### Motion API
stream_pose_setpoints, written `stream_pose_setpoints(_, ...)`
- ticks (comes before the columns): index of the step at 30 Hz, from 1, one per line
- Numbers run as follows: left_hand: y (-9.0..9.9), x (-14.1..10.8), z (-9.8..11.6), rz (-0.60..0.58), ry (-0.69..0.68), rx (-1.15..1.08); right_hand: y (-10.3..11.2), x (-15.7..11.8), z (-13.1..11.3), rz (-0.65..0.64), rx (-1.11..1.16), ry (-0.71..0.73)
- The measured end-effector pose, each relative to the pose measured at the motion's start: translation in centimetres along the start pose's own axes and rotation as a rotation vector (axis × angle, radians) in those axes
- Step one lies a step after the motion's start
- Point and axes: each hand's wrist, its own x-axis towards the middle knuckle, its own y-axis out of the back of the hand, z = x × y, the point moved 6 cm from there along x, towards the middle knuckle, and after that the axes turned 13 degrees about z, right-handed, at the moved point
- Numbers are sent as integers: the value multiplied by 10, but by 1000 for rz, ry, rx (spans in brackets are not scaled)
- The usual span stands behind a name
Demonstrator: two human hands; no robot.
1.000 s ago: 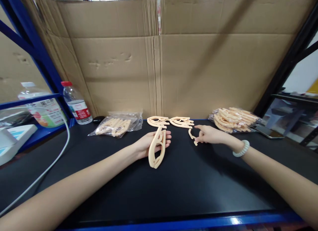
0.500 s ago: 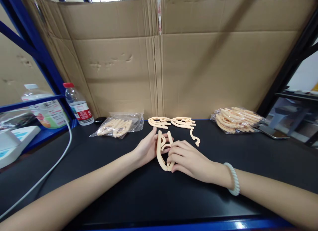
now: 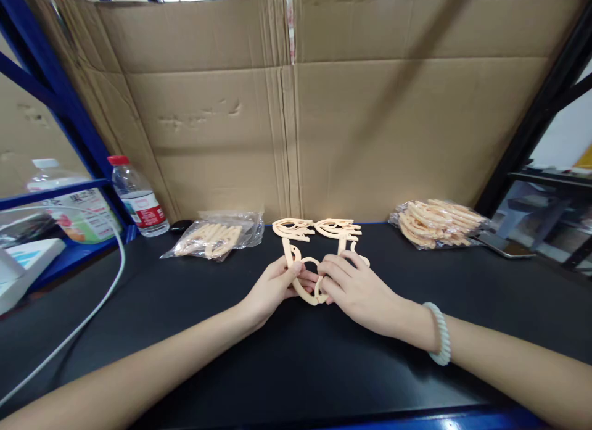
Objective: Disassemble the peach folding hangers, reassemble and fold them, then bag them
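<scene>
Between my two hands is a beige plastic folding hanger (image 3: 304,292), its two arms spread apart in a V with the joint toward me. My left hand (image 3: 272,288) grips the left arm, thumb on top and fingers behind it. My right hand (image 3: 356,286) is closed on the right arm, and its fingers cover much of that arm and the curved inner part. Just behind my right hand lies a loose beige hook piece (image 3: 353,247), partly hidden. Farther back, two folded beige hangers (image 3: 277,230) lie side by side on the black table (image 3: 296,368).
A clear bag of beige parts (image 3: 217,237) lies back left, and a fuller bag (image 3: 435,222) back right beside a phone (image 3: 504,245). A red-capped bottle (image 3: 141,202) stands left near a white cable (image 3: 104,294). Cardboard (image 3: 393,128) walls the back edge.
The hanger's arms have swung apart from nearly parallel to a wide V. My right hand has moved slightly up and right, and my left thumb now presses on the left arm.
</scene>
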Motion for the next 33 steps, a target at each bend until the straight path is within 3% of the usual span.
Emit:
stream_pose_setpoints(4, -4, -4, 0, -31, -82, 25, -1, 1, 3, -70, -126, -74)
stream_pose_setpoints(8, -6, -5, 0, -46, -105, 23, -1, -2, 3, -101, -106, -112)
stream_pose_setpoints(12, -7, -5, 1, -35, -74, 37, 2, -2, 0, -63, -59, -96)
stream_pose_setpoints(17, 3, 0, -1, 96, 43, -32, 12, 2, 5, -5, -20, -31)
stream_pose_setpoints(24, 7, 4, 1, 107, 22, -70, 12, -12, 48, -113, 350, -300)
stream_pose_setpoints(29, 7, 4, 1, 132, 41, -61, -9, -30, 50, -214, 532, -397)
stream_pose_setpoints(33, 7, 5, 2, 114, 27, -59, -13, -34, 53, -220, 526, -451)
